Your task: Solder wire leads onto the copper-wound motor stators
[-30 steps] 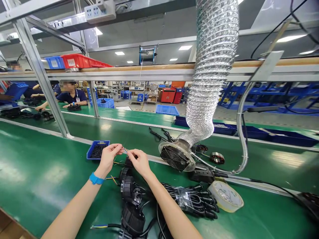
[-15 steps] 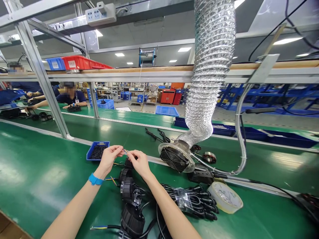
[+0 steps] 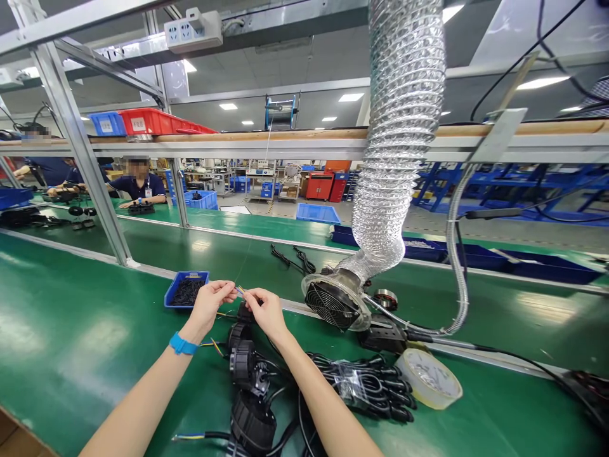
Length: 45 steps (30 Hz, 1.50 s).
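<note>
My left hand [image 3: 212, 303] and my right hand [image 3: 267, 312] meet above a row of black housings, each closed in a pinch. Between the fingertips run thin coloured wires [image 3: 240, 290], yellow and blue, held from both sides. A fine strand [image 3: 269, 141] comes down from a spool [image 3: 280, 112] toward my left fingertips; its lower end is hard to make out. Below my wrists stand several round black housings [image 3: 243, 363] with cables and bare coloured leads [image 3: 216, 344]. Just left of my left hand sits a blue bin [image 3: 167, 298] of small black pieces.
A fume fan [image 3: 332, 303] on a foil duct [image 3: 399, 127] stands right of my hands. Bundled black cables [image 3: 354, 384] and a roll of clear tape [image 3: 431, 379] lie at the right. Co-workers sit at far left, beyond a metal post [image 3: 85, 152].
My hands keep their pinch with hardly any movement. The loose black cables and a metal ring on the belt have shifted left. A co-worker's outstretched arm at far left has drawn back.
</note>
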Motion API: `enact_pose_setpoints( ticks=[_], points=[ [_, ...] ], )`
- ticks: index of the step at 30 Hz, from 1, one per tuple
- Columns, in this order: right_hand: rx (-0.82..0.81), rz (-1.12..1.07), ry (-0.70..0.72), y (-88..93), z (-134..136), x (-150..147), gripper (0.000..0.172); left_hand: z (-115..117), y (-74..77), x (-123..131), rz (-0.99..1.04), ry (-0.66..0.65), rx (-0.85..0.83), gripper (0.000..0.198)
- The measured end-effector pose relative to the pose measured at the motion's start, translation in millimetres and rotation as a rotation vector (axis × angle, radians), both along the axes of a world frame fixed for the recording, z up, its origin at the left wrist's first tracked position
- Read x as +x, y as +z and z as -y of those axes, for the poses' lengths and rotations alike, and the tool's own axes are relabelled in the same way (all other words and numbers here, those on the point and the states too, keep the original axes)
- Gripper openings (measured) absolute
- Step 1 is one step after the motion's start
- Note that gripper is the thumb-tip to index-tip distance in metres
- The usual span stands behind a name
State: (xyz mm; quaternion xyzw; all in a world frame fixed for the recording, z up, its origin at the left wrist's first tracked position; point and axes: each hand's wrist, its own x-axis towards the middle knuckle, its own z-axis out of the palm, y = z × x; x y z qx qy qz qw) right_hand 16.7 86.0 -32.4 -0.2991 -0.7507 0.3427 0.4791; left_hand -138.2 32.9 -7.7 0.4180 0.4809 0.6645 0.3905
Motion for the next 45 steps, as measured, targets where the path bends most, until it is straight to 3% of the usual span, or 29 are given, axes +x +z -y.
enact_pose_setpoints(
  ticks=[4, 10, 15, 25, 32, 45],
  points=[
    [-0.015, -0.005, 0.001, -0.1, 0, 0, 0.026, -2, -4.7, 3, -0.049, 0.101, 0.036, 0.038],
    [-0.036, -0.02, 0.009, 0.2, -1, 0, 0.027, 1, -0.2, 3, -0.087, -0.085, 0.005, 0.041],
    [-0.041, -0.023, 0.012, 0.2, -1, 1, 0.028, 4, 3.2, 2, -0.198, -0.086, -0.003, 0.037],
    [-0.036, 0.001, 0.032, 0.9, 0, 0, 0.027, -2, -2.9, -3, 0.144, -0.063, 0.021, 0.043],
    [-0.024, 0.031, 0.043, -2.5, -2, 1, 0.026, 1, -1.5, 4, 0.1, 0.032, 0.093, 0.036],
    [-0.051, 0.023, 0.044, 1.9, 0, 1, 0.026, 3, 1.0, 0, -0.036, 0.021, 0.119, 0.029]
  ],
)
